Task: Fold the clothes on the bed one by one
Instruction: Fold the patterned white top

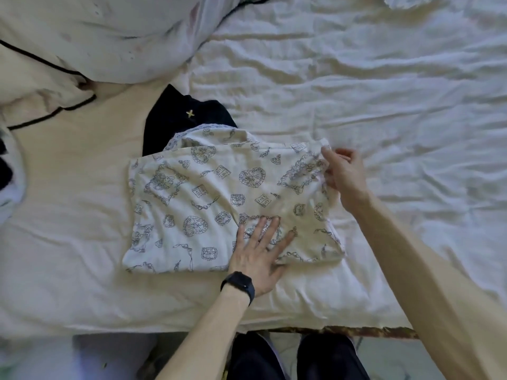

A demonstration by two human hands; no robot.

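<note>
A white garment with a dark line print of hearts and bows (pixel 197 204) lies partly folded on the bed near the front edge. My left hand (pixel 260 250), with a black watch on its wrist, presses flat on the garment's lower middle, fingers spread. At the garment's upper right corner, my right hand (pixel 343 176) pinches the fabric edge. A dark navy garment with a small yellow cross mark (pixel 181 119) lies just behind the printed one, partly under it.
A cream duvet with black piping (pixel 68 50) is bunched at the back left. The wrinkled white bed sheet (pixel 370 91) spreads to the right. The bed's front edge (pixel 356 331) runs just above my dark trouser legs. A black and white item (pixel 8 171) shows at the far left.
</note>
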